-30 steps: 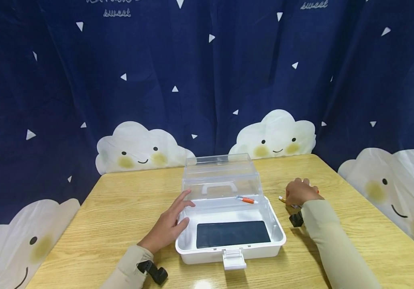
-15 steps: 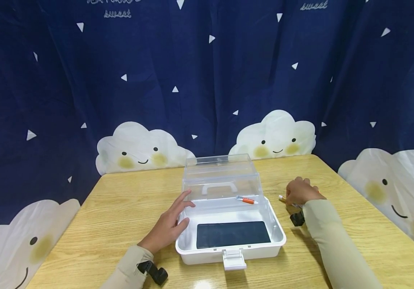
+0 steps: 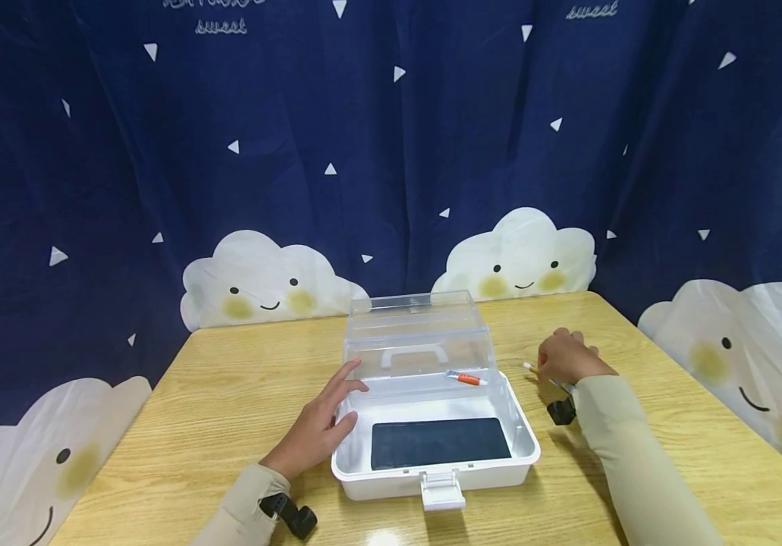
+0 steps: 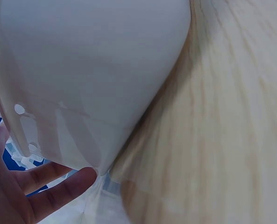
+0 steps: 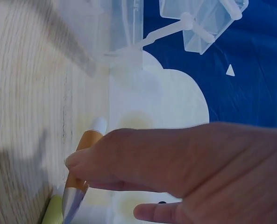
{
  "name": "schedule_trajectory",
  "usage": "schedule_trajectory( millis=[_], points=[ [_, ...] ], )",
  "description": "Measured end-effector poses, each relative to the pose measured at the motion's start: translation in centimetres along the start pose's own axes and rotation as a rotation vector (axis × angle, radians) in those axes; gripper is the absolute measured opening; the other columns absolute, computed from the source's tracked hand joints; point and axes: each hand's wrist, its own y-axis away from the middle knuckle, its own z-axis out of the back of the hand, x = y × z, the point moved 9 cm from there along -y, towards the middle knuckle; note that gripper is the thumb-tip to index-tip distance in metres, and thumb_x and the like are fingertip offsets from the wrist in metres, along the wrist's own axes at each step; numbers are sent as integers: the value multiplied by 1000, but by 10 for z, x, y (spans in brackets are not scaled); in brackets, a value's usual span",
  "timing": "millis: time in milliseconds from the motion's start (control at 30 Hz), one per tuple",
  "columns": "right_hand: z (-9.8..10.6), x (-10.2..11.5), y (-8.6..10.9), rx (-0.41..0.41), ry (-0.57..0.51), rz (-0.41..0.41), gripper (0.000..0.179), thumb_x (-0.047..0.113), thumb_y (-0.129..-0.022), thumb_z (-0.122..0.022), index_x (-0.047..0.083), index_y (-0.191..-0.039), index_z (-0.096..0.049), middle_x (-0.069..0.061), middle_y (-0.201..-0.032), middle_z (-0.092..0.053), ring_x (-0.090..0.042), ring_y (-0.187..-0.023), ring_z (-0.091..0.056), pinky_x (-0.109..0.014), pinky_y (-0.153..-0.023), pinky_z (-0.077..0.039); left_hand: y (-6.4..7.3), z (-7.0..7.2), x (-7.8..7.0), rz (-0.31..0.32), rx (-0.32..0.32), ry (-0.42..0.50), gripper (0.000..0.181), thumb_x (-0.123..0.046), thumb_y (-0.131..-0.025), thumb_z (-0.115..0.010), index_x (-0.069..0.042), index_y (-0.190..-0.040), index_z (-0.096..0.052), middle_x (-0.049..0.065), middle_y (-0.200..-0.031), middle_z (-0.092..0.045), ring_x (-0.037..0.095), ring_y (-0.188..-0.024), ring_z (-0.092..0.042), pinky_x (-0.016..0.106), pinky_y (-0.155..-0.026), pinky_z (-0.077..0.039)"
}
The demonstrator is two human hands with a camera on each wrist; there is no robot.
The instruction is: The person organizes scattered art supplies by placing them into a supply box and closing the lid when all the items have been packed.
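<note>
My right hand (image 3: 566, 358) pinches a small squeeze tube (image 5: 88, 140) between thumb and fingers, to the right of the white plastic box (image 3: 527, 447). The tube is orange-yellow with a white cap and a silvery end. My left hand (image 3: 315, 425) lies along the box's left side with fingers extended, and in the left wrist view its fingertips touch the outer wall near a corner. The box's transparent lid (image 3: 418, 318) is tipped back. Inside lie a flat dark rectangle (image 3: 440, 443) and, towards the back, an orange tube (image 3: 467, 378).
The box stands on a wooden table (image 3: 247, 387), its front latch (image 3: 441, 491) hanging down. A yellow-green object (image 5: 53, 210) shows partly below the right hand in the right wrist view. A dark blue curtain (image 3: 336, 114) with clouds hangs behind.
My right hand has risen slightly, and the tube in it has shifted a little up and to the left. My left hand and the box have stayed put.
</note>
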Motion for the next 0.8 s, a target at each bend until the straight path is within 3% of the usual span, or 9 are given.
schedule_trajectory(
  millis=[433,600,800],
  points=[
    [8,9,-5,-41,44,-21,9,15,-76,-72,14,-71,-65,-16,-101,-47,-39,-93,-37,-51,-70,-35,0,0,0,3,0,3,38,-12,-94,-55,-30,-127,-51,-9,-159,-20,4,-51,-36,25,-55,-43],
    [11,13,-4,-56,50,-6,7,15,-75,-71,13,-72,-65,-23,-112,-47,-43,-98,-37,-56,-72,-36,0,0,0,3,-1,1,38,-12,-94,-55,-30,-127,-51,-11,-158,-20,4,-51,-35,25,-54,-43],
    [15,17,-2,-72,57,0,8,16,-77,-72,12,-73,-66,-34,-132,-39,-54,-116,-33,-67,-80,-35,0,0,0,3,1,-8,37,-13,-94,-55,-30,-127,-51,-11,-158,-20,3,-50,-34,25,-54,-43]
  ],
)
